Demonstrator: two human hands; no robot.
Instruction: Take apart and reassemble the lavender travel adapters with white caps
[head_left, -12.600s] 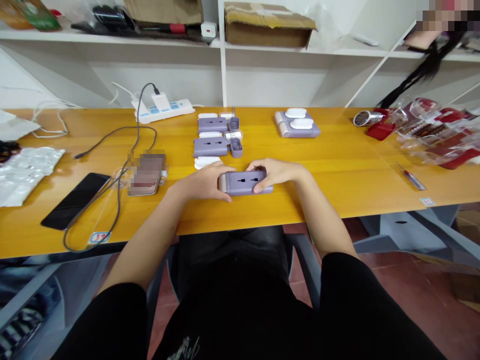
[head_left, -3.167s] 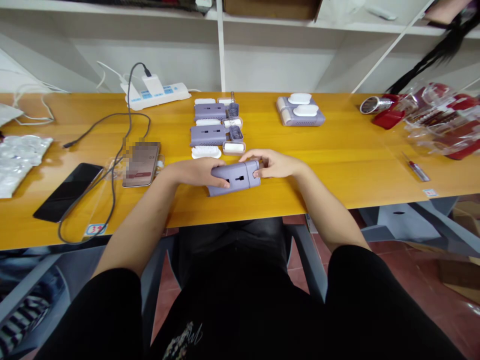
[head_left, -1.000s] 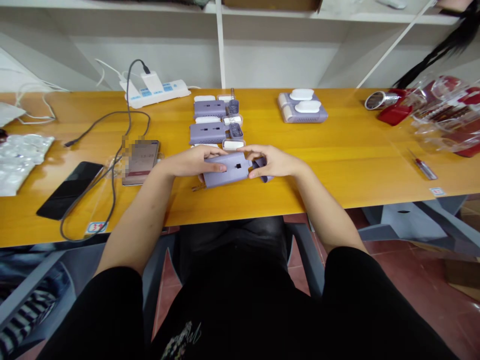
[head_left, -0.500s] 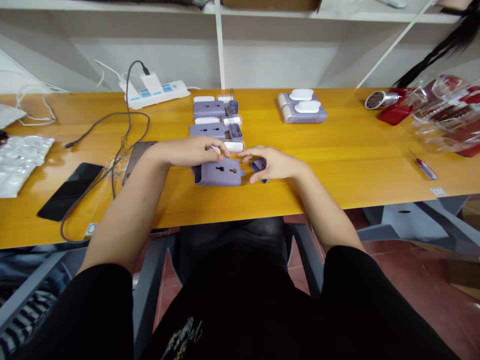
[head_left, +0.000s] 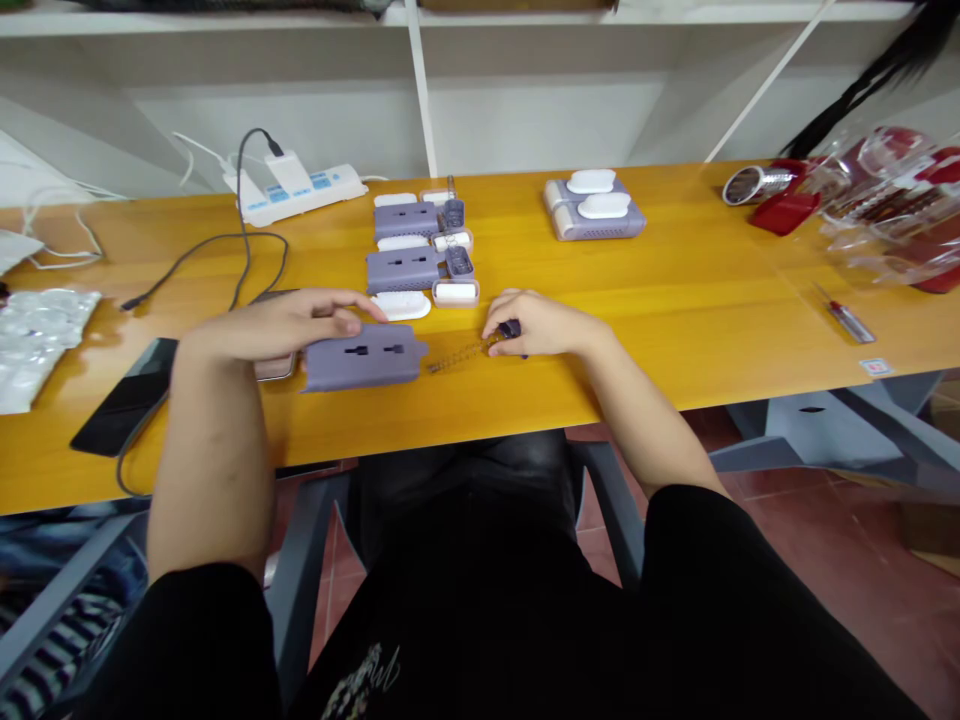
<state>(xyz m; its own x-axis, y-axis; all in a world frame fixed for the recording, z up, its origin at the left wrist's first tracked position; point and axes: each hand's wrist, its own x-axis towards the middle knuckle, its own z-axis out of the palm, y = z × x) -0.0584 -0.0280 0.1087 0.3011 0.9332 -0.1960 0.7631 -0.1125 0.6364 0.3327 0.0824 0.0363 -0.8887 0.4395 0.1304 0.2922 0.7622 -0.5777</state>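
Note:
My left hand (head_left: 304, 322) rests over the back left edge of a purple plastic casing (head_left: 375, 362), its index finger stretched out and the other fingers curled against the edge. Two dark keyhole-like slots show in the casing's upper face. To the right, my right hand (head_left: 534, 322) is closed around a small dark purple part (head_left: 511, 328), mostly hidden by the fingers. A thin coil spring (head_left: 454, 358) stretches from near these fingertips towards the casing; whether they pinch its end is unclear.
Behind are purple casings (head_left: 405, 268), white oval pieces (head_left: 401, 305) and a small tray with a white roller (head_left: 455, 292). Two assembled units (head_left: 596, 215) stand back right. A phone (head_left: 124, 400), cable (head_left: 244, 230) and power strip (head_left: 307, 195) lie left; a screwdriver (head_left: 847, 320) lies right.
My left hand and the casing have moved left, away from my right hand. The coil spring now shows in the gap between them. My right hand's fingers have drawn together around the small part.

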